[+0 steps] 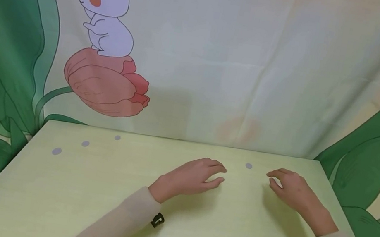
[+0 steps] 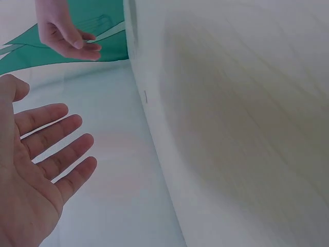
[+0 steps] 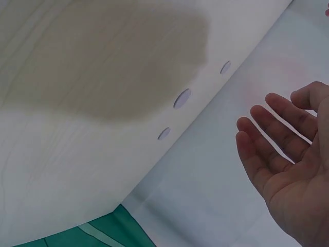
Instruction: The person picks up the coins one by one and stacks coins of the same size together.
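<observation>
Both hands hover low over the pale yellow-green table [image 1: 85, 201], palms down, and neither holds anything. The left hand [image 1: 191, 176] sits just right of the frame's centre in the head view, its fingers loosely extended and a little spread, which the left wrist view confirms with an open palm [image 2: 31, 175]. The right hand [image 1: 291, 188] lies further right, fingers relaxed with a slight curl, thumb and forefinger tips drawn near each other but closed on nothing; its wrist view also shows an open, bare palm [image 3: 288, 170].

Between the two hands, slightly above them in the frame, lies a small grey round dot [image 1: 248, 166] flat on the table near its far edge. It is nearer the right hand's fingertips than the left's, and touches neither.

The hands seem poised on either side of that dot, as though placed ready to work around it.

Three more grey dots [image 1: 85, 143] run in a slanting line at the table's upper left, well apart from both hands. Behind hangs a cloth backdrop [image 1: 223, 57] printed with a rabbit [image 1: 106, 8] on a tulip.
</observation>
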Motion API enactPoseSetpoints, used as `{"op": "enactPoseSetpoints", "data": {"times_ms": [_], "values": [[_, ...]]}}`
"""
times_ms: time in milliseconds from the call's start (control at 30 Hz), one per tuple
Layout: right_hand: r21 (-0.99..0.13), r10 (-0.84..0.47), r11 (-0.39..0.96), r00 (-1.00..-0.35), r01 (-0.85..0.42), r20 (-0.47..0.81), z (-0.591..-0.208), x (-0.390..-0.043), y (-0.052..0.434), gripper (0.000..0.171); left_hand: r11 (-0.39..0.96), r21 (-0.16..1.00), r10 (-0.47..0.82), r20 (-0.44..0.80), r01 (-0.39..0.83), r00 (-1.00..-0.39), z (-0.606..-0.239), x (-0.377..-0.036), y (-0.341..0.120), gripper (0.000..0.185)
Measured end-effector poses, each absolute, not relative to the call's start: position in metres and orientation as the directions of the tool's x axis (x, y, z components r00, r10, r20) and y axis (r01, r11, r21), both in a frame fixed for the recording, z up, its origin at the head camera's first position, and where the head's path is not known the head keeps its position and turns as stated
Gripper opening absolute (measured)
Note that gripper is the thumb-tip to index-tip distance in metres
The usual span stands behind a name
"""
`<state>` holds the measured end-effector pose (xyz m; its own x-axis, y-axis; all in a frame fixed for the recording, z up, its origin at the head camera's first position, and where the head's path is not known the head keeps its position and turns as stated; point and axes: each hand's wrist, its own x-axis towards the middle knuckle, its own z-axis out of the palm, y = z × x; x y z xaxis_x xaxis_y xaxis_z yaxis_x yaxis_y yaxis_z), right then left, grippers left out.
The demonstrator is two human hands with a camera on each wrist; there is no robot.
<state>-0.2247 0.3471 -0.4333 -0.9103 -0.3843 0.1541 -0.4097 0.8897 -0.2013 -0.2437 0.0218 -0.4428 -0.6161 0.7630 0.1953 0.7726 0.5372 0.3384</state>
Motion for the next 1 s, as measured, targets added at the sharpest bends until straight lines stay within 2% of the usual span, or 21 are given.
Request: {"op": "enactPoseSetpoints", "data": {"times_ms": [300,600,1000], "values": [[-0.233,-0.381,0.889,-0.919,-0.394,0.1,-0.448,-0.232,0.36,0.023,0.506,0.378,0.779,0.185,0.775,-0.599,-0.447,-0.246,0.041,0.04],[-0.235,-0.383,0.894,-0.923,-0.382,0.044,-0.453,-0.244,0.37,0.024,0.512,0.404,0.769,0.178,0.758,-0.614,-0.443,-0.248,0.062,0.041],[-0.33,-0.306,0.903,-0.951,-0.274,-0.047,-0.464,-0.261,0.391,0.027,0.498,0.514,0.759,0.133,0.699,-0.638,-0.449,-0.267,0.1,0.04]]}}
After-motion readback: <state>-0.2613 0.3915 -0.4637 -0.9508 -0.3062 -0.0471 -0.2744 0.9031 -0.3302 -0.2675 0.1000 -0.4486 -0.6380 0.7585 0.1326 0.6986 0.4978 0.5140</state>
